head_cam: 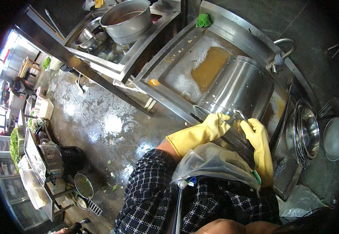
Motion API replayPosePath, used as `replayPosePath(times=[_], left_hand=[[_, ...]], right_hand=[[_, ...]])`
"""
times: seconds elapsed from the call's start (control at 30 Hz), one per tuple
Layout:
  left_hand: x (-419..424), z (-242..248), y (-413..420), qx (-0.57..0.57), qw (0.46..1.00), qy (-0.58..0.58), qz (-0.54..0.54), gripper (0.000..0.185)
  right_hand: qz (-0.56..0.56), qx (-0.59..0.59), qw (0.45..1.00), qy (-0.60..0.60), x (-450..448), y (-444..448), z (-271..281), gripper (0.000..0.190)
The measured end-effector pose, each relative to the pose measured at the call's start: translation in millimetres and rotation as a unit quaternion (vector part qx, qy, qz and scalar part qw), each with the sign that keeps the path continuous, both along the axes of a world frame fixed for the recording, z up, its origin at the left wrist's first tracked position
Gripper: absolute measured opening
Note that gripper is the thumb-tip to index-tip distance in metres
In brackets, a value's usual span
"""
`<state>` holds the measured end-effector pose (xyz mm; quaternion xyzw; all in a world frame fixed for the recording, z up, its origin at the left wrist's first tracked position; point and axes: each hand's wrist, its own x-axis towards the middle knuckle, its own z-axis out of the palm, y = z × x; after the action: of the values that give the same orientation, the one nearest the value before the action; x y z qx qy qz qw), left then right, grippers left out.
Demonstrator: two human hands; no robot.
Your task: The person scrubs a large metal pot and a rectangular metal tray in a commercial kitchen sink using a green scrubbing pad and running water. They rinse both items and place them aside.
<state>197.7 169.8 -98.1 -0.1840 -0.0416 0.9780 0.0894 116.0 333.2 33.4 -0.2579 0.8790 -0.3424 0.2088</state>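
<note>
A large stainless steel stockpot lies tilted on its side in the metal sink, its mouth towards me. Yellow rubber gloves cover both my hands. My left hand grips the pot's rim. Just to the right, my right hand is closed at the pot's metal loop handle. Brown, foamy water stands in the sink beyond the pot. The inside of the pot is mostly hidden from me.
A curved faucet rises at the sink's right rim, with a green cloth at its far corner. Stacked steel bowls stand right. Another basin holds a big aluminium pot. A metal post crosses the wet floor.
</note>
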Motion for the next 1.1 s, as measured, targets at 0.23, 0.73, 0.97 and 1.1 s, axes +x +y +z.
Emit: replayPosePath(times=[0.23,0.73,0.97,1.1], left_hand=[[26,-10,-3,-0.048,0.999,-0.010,-0.008,0.018],[110,3,9,-0.047,0.997,-0.054,0.040,0.020],[181,-23,10,0.009,0.998,-0.010,0.064,0.025],[213,-7,13,-0.026,0.988,-0.087,0.121,0.026]], right_hand=[[0.049,0.003,0.989,0.141,31,1,-5,0.022],[0.106,0.086,0.959,0.247,154,15,11,0.024],[0.229,0.225,0.935,0.152,215,19,-16,0.045],[0.260,0.231,0.923,0.167,231,28,-44,0.048]])
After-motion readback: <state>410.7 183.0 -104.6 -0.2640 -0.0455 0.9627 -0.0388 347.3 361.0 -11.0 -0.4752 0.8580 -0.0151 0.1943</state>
